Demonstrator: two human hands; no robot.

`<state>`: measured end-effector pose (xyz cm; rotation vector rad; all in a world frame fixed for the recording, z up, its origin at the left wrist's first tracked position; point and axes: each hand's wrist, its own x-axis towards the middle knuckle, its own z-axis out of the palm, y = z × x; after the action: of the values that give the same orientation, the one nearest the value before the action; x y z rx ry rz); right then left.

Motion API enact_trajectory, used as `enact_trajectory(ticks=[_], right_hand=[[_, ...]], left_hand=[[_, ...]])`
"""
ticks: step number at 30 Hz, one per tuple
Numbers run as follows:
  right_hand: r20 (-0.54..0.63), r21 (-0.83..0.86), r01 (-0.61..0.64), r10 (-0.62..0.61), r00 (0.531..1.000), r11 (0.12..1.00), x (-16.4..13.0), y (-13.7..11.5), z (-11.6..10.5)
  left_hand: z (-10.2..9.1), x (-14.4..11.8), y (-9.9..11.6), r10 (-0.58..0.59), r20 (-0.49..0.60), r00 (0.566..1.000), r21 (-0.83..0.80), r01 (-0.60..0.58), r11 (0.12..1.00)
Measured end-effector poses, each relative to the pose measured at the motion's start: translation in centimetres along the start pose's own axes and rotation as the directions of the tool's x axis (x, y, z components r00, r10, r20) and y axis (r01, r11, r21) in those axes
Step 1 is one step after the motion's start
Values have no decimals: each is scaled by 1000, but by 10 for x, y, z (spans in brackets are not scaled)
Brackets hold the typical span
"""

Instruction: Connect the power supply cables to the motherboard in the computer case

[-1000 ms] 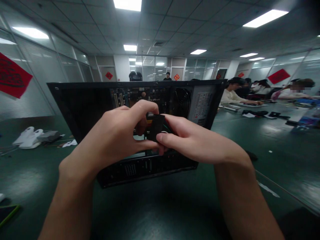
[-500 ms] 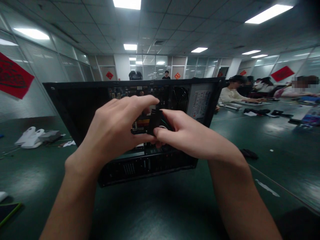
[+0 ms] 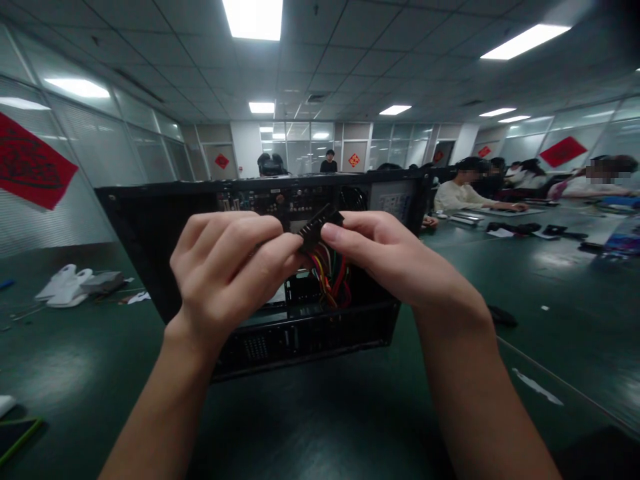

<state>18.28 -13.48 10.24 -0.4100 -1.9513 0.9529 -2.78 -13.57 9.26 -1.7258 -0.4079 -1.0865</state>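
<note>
Both hands hold a long black power connector (image 3: 318, 225) in front of an open computer case (image 3: 304, 343). My left hand (image 3: 235, 267) pinches its left end between thumb and fingers. My right hand (image 3: 387, 257) grips the right end, thumb on the near face. A bundle of red, yellow, black and green wires (image 3: 330, 277) runs down from the connector into the case. Behind my hands the motherboard (image 3: 280, 201) shows in part. The power supply (image 3: 393, 200) sits at the case's upper right, beside a round fan (image 3: 354, 198).
The case stands on a green table (image 3: 310, 427). White plastic bags (image 3: 65, 287) and a grey box (image 3: 104, 283) lie at the left, a green-edged device (image 3: 17, 437) at the lower left. A paper strip (image 3: 537, 387) lies at the right. Other people (image 3: 463, 190) sit at the right.
The connector has come up and tilted, and its coloured wires now show. My left fingers have closed on its left end. The view has tipped upward a little.
</note>
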Motion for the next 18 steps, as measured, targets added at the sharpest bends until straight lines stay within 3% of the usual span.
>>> enact_trajectory(ticks=[5, 8, 10, 12, 16, 18], right_hand=[[-23, -141, 58, -62, 998, 988, -1, 3, 0], [-123, -349, 145, -198, 972, 926, 1, 5, 0], [-157, -537, 204, -335, 929, 818, 4, 7, 0], [-94, -716, 242, -435, 896, 655, 7, 11, 1], [42, -927, 214, -482, 875, 308, 13, 25, 3], [68, -963, 190, -515, 855, 188, 17, 32, 5]], left_hand=[[1, -6, -4, 53, -23, 998, 29, -52, 998], [3, -10, -8, 46, -30, 998, 53, -44, 998], [6, -13, -11, 21, -23, 1000, 54, -20, 998], [9, -15, -15, 3, -24, 1000, 43, -2, 999], [16, -20, -21, -50, 4, 999, 40, 49, 998], [18, -23, -22, -75, 42, 996, 45, 73, 996]])
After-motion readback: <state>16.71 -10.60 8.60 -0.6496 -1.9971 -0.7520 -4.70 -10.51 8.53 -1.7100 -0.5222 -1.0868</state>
